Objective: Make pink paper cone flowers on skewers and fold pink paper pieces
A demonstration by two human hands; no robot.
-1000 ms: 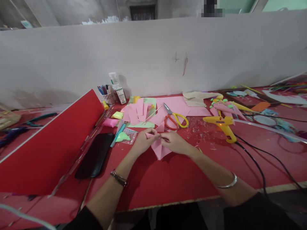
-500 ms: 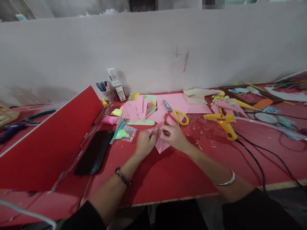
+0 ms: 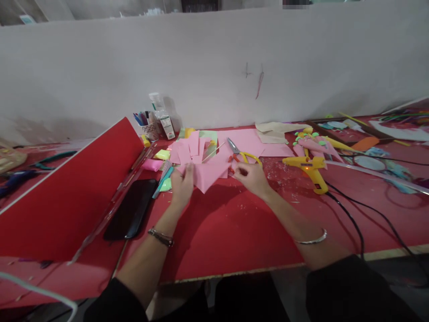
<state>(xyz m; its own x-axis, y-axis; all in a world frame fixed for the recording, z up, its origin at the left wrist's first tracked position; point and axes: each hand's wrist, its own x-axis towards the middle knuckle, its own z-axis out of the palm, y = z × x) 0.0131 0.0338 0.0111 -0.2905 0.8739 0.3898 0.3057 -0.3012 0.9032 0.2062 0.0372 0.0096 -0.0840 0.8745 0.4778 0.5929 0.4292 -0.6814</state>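
Observation:
My left hand (image 3: pixel 182 187) grips the left end of a folded sheet of pink paper (image 3: pixel 208 176), thumb on top. The paper is held above the red table, one pointed corner hanging toward me. My right hand (image 3: pixel 252 180) is closed in a pinch just beyond the paper's right tip; whatever it may hold is too small to make out. Behind that hand lie scissors (image 3: pixel 250 156) with yellow and red handles, partly covered by it. Cut pink paper pieces (image 3: pixel 193 145) and a thin wooden stick (image 3: pixel 214 152) lie beyond the held paper.
A yellow hot glue gun (image 3: pixel 310 170) with an orange light stands on the right, its black cable trailing off the edge. A black phone (image 3: pixel 132 210) and a leaning red board (image 3: pixel 73 197) are on the left. Pink paper cones (image 3: pixel 313 144) lie at the back right.
My hands have moved apart from close together on the paper. The left hand has shifted left with the pink paper, which now shows more widely between the hands.

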